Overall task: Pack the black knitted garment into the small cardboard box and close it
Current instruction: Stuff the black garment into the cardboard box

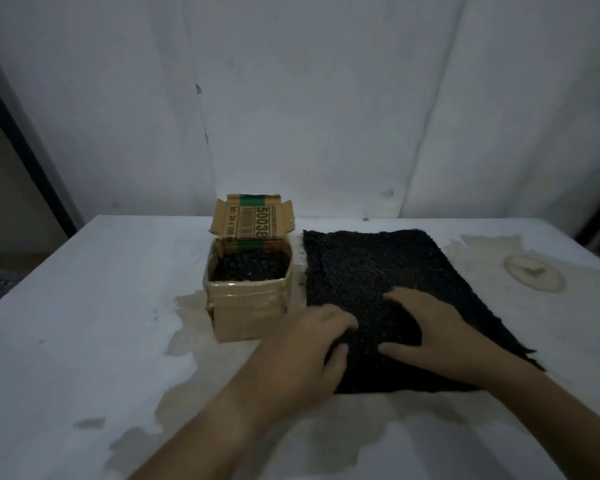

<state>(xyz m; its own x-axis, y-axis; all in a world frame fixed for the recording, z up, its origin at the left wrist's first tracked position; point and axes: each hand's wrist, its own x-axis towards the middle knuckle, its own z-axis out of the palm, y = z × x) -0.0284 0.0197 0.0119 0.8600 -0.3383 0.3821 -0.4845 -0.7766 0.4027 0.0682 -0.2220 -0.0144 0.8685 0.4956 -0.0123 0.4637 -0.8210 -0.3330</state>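
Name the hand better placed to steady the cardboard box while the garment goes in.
Left, probably. The left hand sits on the near left corner of the garment, beside the open box; the right hand rests farther right on the knit.

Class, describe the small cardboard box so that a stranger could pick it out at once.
On the white table, look just left of the flat black knitted garment. The small cardboard box stands there, lid raised, showing a green stripe and printed digits, with dark knit inside.
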